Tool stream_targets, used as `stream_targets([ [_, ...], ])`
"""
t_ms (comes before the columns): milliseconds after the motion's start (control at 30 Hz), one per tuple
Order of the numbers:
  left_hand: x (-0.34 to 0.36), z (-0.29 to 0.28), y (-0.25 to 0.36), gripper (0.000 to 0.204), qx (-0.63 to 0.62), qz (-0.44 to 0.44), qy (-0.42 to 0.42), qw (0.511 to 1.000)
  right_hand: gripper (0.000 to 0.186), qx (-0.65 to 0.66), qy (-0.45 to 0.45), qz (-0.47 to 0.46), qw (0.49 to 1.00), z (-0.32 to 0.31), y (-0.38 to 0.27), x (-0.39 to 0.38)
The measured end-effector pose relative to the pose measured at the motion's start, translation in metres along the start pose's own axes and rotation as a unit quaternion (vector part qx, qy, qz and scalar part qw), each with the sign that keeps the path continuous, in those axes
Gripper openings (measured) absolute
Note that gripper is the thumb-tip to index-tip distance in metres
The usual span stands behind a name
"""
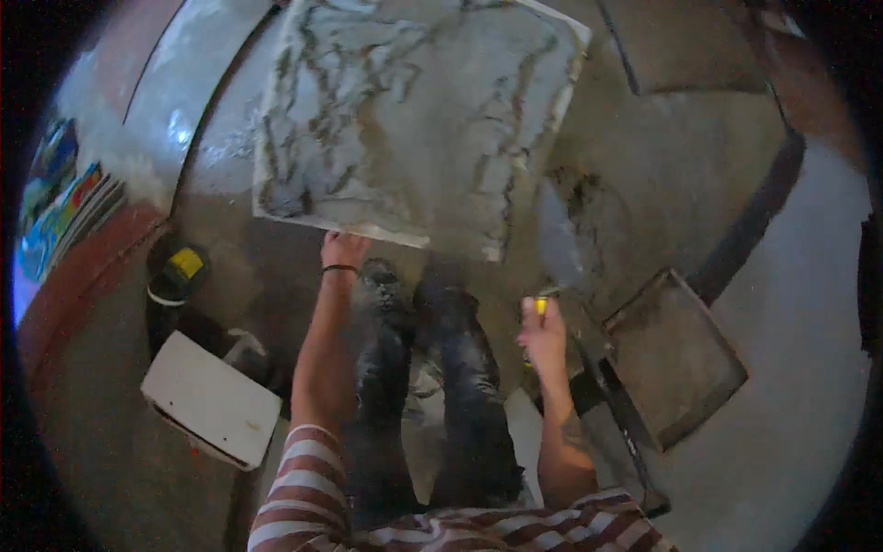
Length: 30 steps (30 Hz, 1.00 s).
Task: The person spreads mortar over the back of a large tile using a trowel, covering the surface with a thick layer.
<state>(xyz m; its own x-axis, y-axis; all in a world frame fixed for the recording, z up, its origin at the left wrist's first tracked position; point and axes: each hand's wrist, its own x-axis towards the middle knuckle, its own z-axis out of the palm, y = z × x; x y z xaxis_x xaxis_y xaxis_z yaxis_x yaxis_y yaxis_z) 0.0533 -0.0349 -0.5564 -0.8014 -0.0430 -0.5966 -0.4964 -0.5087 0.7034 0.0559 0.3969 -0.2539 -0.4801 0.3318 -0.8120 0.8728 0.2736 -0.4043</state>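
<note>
A large marble-patterned tile (414,110), grey with dark veins, lies on wet grey mortar on the floor in front of me. My left hand (344,248) rests on its near edge, fingers over the rim, a dark band on the wrist. My right hand (543,333) is raised beside my right knee and is closed around a small yellow-handled tool (541,306). My legs in dark, mortar-stained trousers and boots (418,304) stand just behind the tile's near edge.
A white block-like object (213,397) lies at my lower left, with a dark shoe with a yellow patch (179,271) beyond it. A dark square tile (679,354) lies at right, a long dark straightedge (612,405) beside it. Colourful stacked packaging (60,207) sits far left.
</note>
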Motion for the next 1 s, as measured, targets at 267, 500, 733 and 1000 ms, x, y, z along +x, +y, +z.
stream_targets([
  [267,-0.015,0.161,0.019,0.014,-0.115,-0.184,0.278,0.936,0.030,-0.401,-0.159,-0.314,0.846,0.098,-0.157,0.075],
  [500,-0.017,0.170,0.024,0.015,-0.135,-0.179,0.326,0.918,0.028,-0.244,-0.144,-0.173,0.943,0.014,-0.184,0.161],
  [733,-0.024,0.147,0.020,0.031,-0.132,-0.143,0.310,0.931,0.029,-0.458,-0.124,-0.237,0.848,0.008,-0.167,0.051],
  [1000,-0.019,0.166,0.028,0.019,-0.124,-0.167,0.337,0.918,0.032,-0.631,-0.147,-0.314,0.694,0.005,-0.230,0.143],
])
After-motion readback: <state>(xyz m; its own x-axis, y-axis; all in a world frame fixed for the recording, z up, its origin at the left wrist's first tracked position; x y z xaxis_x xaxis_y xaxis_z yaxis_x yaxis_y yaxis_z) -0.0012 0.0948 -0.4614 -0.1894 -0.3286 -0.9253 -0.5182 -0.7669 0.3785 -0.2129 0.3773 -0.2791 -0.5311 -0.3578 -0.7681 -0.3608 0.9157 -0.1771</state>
